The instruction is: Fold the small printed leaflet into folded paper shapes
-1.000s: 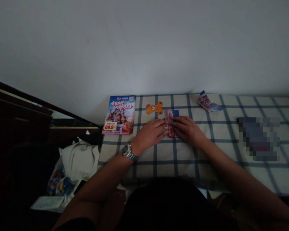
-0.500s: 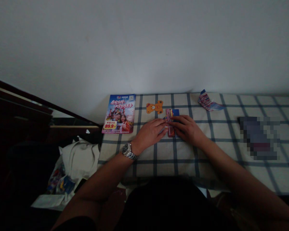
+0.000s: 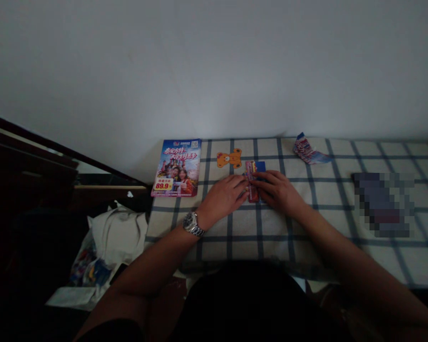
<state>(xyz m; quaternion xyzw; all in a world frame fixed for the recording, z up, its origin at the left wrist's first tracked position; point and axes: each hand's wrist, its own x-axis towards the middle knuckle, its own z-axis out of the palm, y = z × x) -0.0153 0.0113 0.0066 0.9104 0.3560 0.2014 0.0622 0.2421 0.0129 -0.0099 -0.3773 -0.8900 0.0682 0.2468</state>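
Note:
A small folded flyer (image 3: 252, 194), pink-red with a blue part at its upper right, lies on the checked cloth (image 3: 214, 244) between my two hands. From the left, my left hand (image 3: 225, 196) reaches its edge, fingers bent and together, holding it down. On the other side my right hand (image 3: 282, 191) has its fingertips pressed on the folded paper, the fingers close together. Parts of the paper are hidden beneath the fingers. Just above my left hand is a brown bear figure (image 3: 229, 158), flat on the cloth.
A stack of printed flyers (image 3: 176, 167) lies at the left end of the cloth. By the wall sits a crumpled, folded flyer (image 3: 308, 150). A dark blurred object (image 3: 381, 204) rests at right. White bags (image 3: 119, 232) stand low at left.
My left hand has shifted very slightly, with its fingertips still at the folded flyer. My right hand stays in almost the same place, and the other things have not moved.

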